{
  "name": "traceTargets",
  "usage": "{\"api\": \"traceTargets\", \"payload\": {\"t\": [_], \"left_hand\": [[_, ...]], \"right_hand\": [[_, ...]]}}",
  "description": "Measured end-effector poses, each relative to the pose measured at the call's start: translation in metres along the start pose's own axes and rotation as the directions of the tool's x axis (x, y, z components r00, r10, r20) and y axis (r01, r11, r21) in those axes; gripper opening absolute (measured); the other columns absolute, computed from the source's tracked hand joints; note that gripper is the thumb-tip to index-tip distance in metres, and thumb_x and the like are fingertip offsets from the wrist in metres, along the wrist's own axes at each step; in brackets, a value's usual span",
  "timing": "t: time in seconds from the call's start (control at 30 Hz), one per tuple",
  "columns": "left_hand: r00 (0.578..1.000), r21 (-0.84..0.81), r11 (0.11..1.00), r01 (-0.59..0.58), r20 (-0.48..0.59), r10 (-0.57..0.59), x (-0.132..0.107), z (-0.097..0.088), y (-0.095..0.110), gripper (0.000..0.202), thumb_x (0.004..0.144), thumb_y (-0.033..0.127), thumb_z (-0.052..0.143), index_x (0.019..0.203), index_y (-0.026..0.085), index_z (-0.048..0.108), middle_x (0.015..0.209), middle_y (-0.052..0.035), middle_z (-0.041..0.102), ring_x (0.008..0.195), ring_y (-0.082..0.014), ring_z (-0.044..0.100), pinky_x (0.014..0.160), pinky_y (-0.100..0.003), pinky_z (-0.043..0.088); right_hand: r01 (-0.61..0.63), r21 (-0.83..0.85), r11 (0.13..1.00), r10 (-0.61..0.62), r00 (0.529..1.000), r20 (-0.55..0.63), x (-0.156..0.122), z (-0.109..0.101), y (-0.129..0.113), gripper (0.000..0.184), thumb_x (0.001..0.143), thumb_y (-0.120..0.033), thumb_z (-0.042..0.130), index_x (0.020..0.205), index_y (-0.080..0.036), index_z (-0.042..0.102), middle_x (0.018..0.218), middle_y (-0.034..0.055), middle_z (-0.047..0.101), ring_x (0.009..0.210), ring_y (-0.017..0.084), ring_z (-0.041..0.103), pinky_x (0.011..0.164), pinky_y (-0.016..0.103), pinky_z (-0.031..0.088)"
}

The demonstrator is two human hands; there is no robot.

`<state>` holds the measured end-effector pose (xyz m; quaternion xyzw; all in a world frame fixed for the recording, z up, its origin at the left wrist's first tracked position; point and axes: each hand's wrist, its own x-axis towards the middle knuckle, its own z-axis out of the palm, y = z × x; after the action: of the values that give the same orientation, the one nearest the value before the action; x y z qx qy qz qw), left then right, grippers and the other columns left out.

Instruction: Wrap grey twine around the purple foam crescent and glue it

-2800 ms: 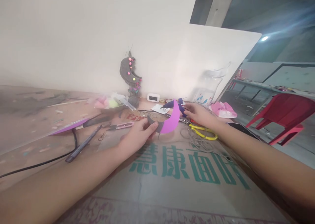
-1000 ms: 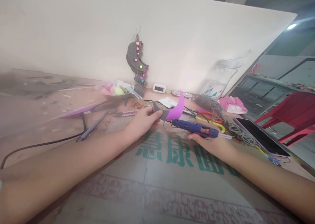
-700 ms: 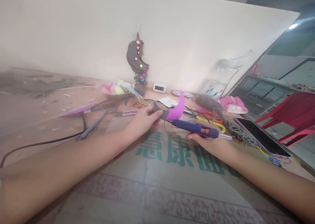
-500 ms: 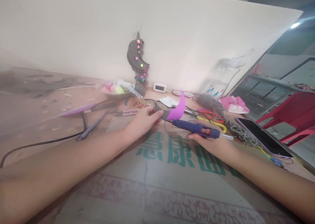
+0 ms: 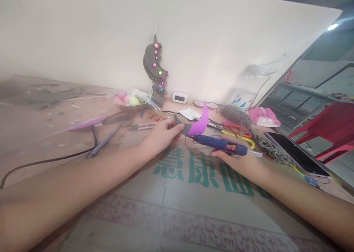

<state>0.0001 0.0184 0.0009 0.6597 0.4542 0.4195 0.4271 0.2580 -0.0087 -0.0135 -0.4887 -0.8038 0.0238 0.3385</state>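
My left hand pinches a purple foam crescent by its end, which is wrapped in grey yarn. The crescent stands upright above the cardboard sheet. My right hand grips a blue glue gun that lies level, its nozzle pointing left just below the crescent. A glue stick pokes out of the gun's right end. Both forearms rest low over the cardboard.
A finished grey moon ornament leans on the white wall. Around it lie a bowl of pompoms, a small clock, scissors, grey yarn, a phone, a jar, a black cable and a red chair.
Earlier my right hand reached toward the back of the table; since then it has brought the glue gun forward under the crescent. In the last second, almost nothing moved.
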Motion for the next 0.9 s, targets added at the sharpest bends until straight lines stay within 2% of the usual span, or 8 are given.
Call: {"api": "traceTargets", "payload": {"t": [0.1, 0.3, 0.9], "left_hand": [[1.0, -0.021, 1.0, -0.003, -0.003, 0.003, 0.0, 0.0, -0.001, 0.032, 0.084, 0.044, 0.052, 0.068, 0.017, 0.048, 0.063, 0.0029, 0.054, 0.058, -0.0103, 0.047, 0.059, -0.025, 0.036], [1.0, -0.012, 1.0, 0.01, -0.007, -0.01, -0.001, 0.0, -0.001, 0.032, 0.083, 0.044, 0.053, 0.067, 0.017, 0.048, 0.063, 0.0028, 0.054, 0.058, -0.0103, 0.048, 0.059, -0.025, 0.037], [1.0, -0.033, 0.999, 0.007, -0.003, -0.007, 0.0, 0.001, -0.003, 0.033, 0.083, 0.045, 0.053, 0.067, 0.017, 0.048, 0.062, 0.0026, 0.054, 0.057, -0.0103, 0.047, 0.057, -0.025, 0.036]], "right_hand": [[0.008, -0.005, 1.0, -0.008, 1.0, -0.014, 0.001, -0.001, -0.002, 0.023, 0.074, -0.045, 0.07, 0.08, -0.024, 0.064, 0.07, -0.0013, 0.064, 0.068, 0.018, 0.063, 0.059, 0.027, 0.049], [-0.009, 0.004, 1.0, 0.009, 0.999, 0.045, 0.004, -0.003, -0.007, 0.024, 0.076, -0.046, 0.068, 0.079, -0.023, 0.063, 0.069, -0.0012, 0.065, 0.064, 0.017, 0.062, 0.058, 0.027, 0.049], [-0.099, 0.069, 0.993, 0.092, 0.99, 0.103, 0.007, -0.007, -0.013, 0.024, 0.075, -0.045, 0.068, 0.078, -0.022, 0.062, 0.069, -0.0007, 0.065, 0.064, 0.017, 0.062, 0.058, 0.027, 0.048]]}}
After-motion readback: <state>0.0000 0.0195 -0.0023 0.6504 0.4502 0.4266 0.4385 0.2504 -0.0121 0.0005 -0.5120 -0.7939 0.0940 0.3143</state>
